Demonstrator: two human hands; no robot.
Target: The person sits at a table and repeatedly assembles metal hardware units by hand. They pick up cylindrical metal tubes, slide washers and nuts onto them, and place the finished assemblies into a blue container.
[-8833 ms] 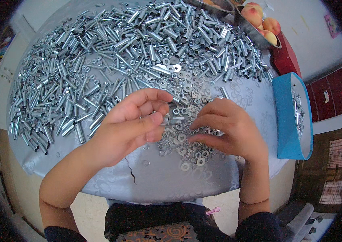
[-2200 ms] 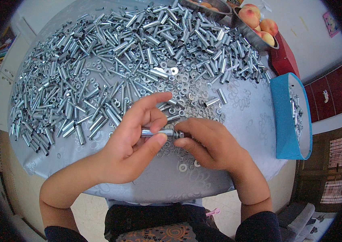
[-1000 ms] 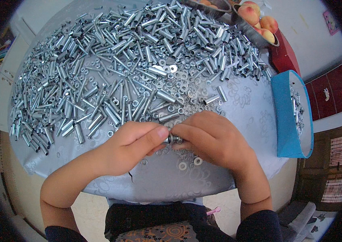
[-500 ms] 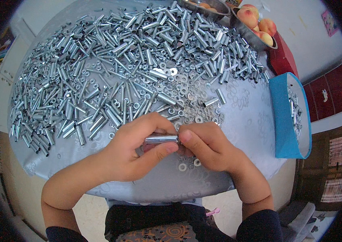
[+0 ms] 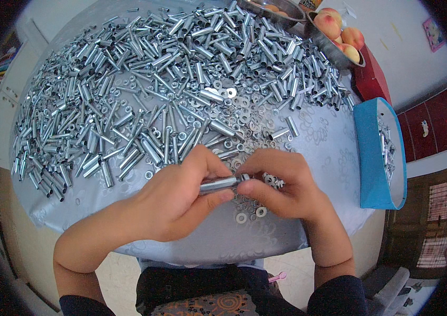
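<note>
A shiny metal sleeve [image 5: 219,185] lies level in my left hand [image 5: 168,197], gripped between thumb and curled fingers. At the sleeve's right end, my right hand [image 5: 289,184] pinches a small hex nut [image 5: 243,178] between thumb and forefinger. Whether a bolt runs inside the sleeve is hidden. Flat washers [image 5: 250,116] spread over the table just beyond my hands. A few more washers [image 5: 241,218] lie on the near side, below my right hand. Long bolts [image 5: 168,134] are scattered ahead of my left hand.
A big heap of metal sleeves [image 5: 223,58] covers the far table [image 5: 329,179], with loose nuts [image 5: 123,84] on its left part. At the right edge stands a blue fabric box [image 5: 369,158] holding metal pieces. Peaches [image 5: 352,38] sit in a metal bowl [image 5: 334,52] at the far right.
My right hand has opened its curl a little, and the nut at the sleeve's end now shows. The sleeve has tilted slightly, its right end higher, and shifted a bit right.
</note>
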